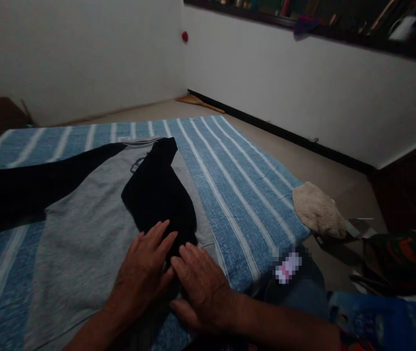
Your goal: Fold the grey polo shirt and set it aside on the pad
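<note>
A grey shirt with black sleeves lies spread on a blue-and-white striped cloth. Its right-hand sleeve is folded inward over the body, while the other sleeve stretches out past the left edge of the view. My left hand rests on the grey body and the lower end of the folded sleeve, fingers extended. Close beside it, my right hand lies with fingers stretched over the sleeve's lower end and the shirt's side. Both hands press flat, and neither grips the fabric. The sleeve's cuff is hidden beneath them.
A beige knitted item sits at the cloth's right corner. Blue packaging and dark bags are at the lower right. Walls rise behind, with a cluttered ledge above. A broom-like object lies on the floor.
</note>
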